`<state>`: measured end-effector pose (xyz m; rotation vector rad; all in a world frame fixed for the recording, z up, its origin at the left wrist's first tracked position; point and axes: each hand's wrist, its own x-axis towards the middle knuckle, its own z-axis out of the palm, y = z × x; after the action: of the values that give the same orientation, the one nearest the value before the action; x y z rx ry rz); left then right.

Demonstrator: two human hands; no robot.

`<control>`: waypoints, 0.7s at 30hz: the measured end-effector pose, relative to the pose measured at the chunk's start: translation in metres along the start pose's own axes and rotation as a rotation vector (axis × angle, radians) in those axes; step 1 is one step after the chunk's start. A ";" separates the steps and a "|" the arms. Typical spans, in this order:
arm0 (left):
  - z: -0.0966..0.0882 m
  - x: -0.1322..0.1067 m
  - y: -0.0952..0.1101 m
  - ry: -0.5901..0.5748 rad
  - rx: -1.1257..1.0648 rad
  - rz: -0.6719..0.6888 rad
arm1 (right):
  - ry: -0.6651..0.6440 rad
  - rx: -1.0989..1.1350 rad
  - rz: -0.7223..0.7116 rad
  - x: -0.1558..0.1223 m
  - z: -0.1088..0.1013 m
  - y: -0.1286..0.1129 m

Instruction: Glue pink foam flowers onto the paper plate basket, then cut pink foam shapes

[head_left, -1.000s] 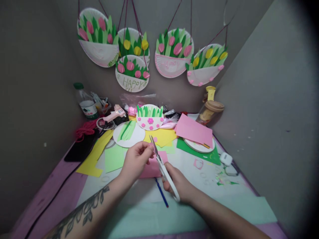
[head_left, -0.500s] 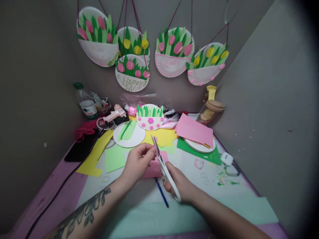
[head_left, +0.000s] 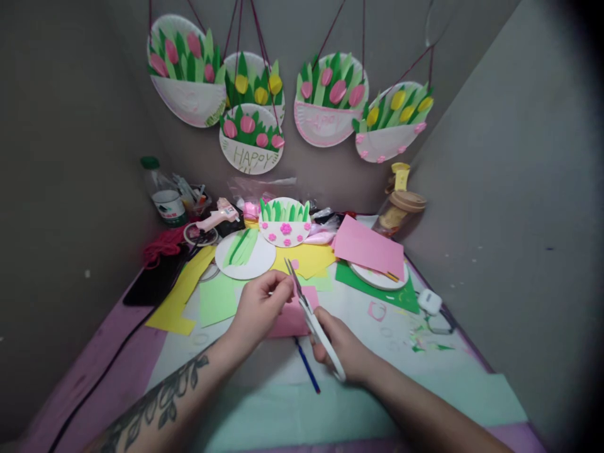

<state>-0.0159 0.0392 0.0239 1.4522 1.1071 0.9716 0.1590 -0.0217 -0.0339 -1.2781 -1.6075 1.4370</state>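
Observation:
My right hand (head_left: 337, 346) grips a pair of scissors (head_left: 321, 336) with white handles, the blades pointing up and away from me with their tips slightly apart. Close beside the blades, my left hand (head_left: 267, 299) is closed in a pinch; a small bit of pink paper shows at its fingertips, mostly hidden. Beneath both hands lies a sheet of pink paper (head_left: 289, 322). A blue pen (head_left: 307, 368) rests on the table just below that sheet, between my forearms.
A plate pocket with paper leaves (head_left: 285, 234) stands at the back. Left of it are a white plate (head_left: 224, 264) with green strips, a pink glue gun (head_left: 219, 217) and a bottle (head_left: 165, 198). Pink paper (head_left: 370, 246) and a lidded cup (head_left: 399, 211) are at right.
Both hands stay nearly in place. The scissors have shifted very slightly, and less pink shows between my left fingertips and the blades.

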 end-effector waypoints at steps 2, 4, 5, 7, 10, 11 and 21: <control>0.000 0.001 0.000 -0.003 0.014 0.000 | -0.013 0.015 -0.009 0.000 -0.001 0.001; -0.001 0.002 -0.001 -0.006 0.034 0.001 | -0.032 0.027 -0.002 0.000 -0.002 0.002; -0.001 0.002 -0.001 -0.012 0.047 0.003 | -0.036 0.028 0.000 0.000 -0.003 0.003; -0.001 0.003 -0.001 -0.033 0.073 0.009 | -0.043 0.020 -0.007 0.000 -0.003 0.004; -0.001 0.002 -0.001 -0.058 0.093 0.010 | -0.042 -0.004 -0.026 0.000 -0.004 0.005; -0.001 0.002 0.000 -0.058 0.096 0.009 | -0.039 -0.010 -0.029 0.000 -0.004 0.005; -0.005 0.002 0.003 -0.080 0.131 0.005 | -0.058 -0.003 0.010 -0.002 -0.009 0.001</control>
<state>-0.0195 0.0418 0.0273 1.5864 1.1263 0.8508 0.1677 -0.0203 -0.0332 -1.2581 -1.6443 1.4905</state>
